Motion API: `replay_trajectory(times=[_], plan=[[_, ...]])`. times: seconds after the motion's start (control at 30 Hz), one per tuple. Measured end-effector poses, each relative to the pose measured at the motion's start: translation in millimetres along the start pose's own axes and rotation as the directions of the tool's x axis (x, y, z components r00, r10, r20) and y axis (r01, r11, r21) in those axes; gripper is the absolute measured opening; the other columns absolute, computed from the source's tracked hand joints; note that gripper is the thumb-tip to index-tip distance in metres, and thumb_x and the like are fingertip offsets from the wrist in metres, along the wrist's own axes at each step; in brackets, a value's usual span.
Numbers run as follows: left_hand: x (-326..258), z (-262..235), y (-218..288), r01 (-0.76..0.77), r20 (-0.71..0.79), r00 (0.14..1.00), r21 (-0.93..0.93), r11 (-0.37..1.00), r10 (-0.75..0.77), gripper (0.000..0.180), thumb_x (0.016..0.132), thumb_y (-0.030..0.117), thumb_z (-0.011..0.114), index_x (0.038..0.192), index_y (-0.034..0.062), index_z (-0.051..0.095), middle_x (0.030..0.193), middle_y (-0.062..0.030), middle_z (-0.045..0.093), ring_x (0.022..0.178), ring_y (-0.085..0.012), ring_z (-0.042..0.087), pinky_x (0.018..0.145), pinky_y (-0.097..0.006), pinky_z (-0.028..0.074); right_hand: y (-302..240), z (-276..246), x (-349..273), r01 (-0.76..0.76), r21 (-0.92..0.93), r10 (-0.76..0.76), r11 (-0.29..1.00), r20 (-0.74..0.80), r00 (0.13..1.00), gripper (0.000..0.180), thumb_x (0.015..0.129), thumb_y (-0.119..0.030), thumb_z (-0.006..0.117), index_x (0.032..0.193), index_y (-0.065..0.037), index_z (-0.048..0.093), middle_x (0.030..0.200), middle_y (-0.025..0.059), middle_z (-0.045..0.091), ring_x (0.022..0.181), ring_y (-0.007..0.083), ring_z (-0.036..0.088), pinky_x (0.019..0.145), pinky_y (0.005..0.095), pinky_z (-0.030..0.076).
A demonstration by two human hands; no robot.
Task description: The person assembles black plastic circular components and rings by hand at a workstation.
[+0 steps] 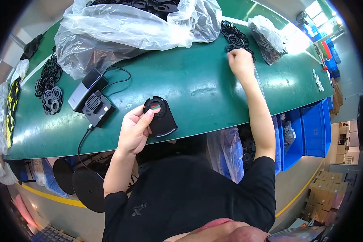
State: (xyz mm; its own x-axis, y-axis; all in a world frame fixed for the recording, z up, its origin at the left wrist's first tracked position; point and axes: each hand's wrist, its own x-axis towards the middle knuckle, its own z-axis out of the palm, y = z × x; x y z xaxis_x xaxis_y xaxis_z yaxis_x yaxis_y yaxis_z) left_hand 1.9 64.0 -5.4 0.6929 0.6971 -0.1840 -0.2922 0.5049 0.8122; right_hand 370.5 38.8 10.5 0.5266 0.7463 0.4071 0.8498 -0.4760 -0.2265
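My left hand [134, 130] grips a black plastic part [163, 123] with a round ring-shaped end and a flat, squarish body. The thumb lies over the ring, and the part is held above the green table near its front edge. My right arm reaches far across the table. At its end my right hand [243, 64] is closed at the near edge of a pile of black rubber rings [234, 34]. Whatever its fingers hold is too small to make out against the dark rings.
A big clear plastic bag [109, 34] of black parts lies at the back. Left of centre stands a grey and black device [92, 99] with cables. Grey rings [52, 101] and more black rings lie farther left. Blue bins [315, 129] stand below the table's right side.
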Motion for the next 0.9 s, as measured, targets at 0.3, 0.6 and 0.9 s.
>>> replay_trajectory(times=[0.3,0.6,0.9], plan=[[-0.8,1.8,-0.1,0.004,-0.016,1.0,-0.026,1.0,-0.004,0.024,0.093,0.012,0.05,0.114,-0.0002,0.054,0.094,-0.0038,0.064,0.072,-0.0055,0.057,0.059,-0.018,0.044,25.1,-27.2,1.1,-0.402,0.842,0.234,0.359,0.336,0.912,0.02,0.084,-0.015,0.062,0.088,0.004,0.064,0.078,0.0063,0.063,0.059,0.0114,0.06,0.056,0.0227,0.049],[-0.1,-1.2,-0.4,0.012,0.015,1.0,-0.071,0.997,-0.011,0.027,0.093,0.01,0.049,0.118,-0.0009,0.051,0.097,-0.0045,0.064,0.078,-0.007,0.059,0.064,-0.02,0.046,-12.9,-29.5,-40.9,-0.552,0.779,0.048,0.296,0.565,0.824,0.051,0.079,-0.001,0.061,0.125,0.007,0.041,0.087,0.0139,0.064,0.071,0.0191,0.066,0.062,0.024,0.054],[-0.4,6.9,2.9,-0.001,0.001,1.0,-0.101,0.995,0.001,0.029,0.094,0.01,0.047,0.12,-0.0018,0.049,0.108,-0.0097,0.061,0.091,-0.014,0.061,0.075,-0.028,0.051,-48.0,-67.8,-58.2,-0.328,0.364,-0.004,0.872,0.674,0.739,0.048,0.078,-0.013,0.068,0.12,0.004,0.052,0.09,0.0129,0.066,0.069,0.0156,0.064,0.058,0.0244,0.05]])
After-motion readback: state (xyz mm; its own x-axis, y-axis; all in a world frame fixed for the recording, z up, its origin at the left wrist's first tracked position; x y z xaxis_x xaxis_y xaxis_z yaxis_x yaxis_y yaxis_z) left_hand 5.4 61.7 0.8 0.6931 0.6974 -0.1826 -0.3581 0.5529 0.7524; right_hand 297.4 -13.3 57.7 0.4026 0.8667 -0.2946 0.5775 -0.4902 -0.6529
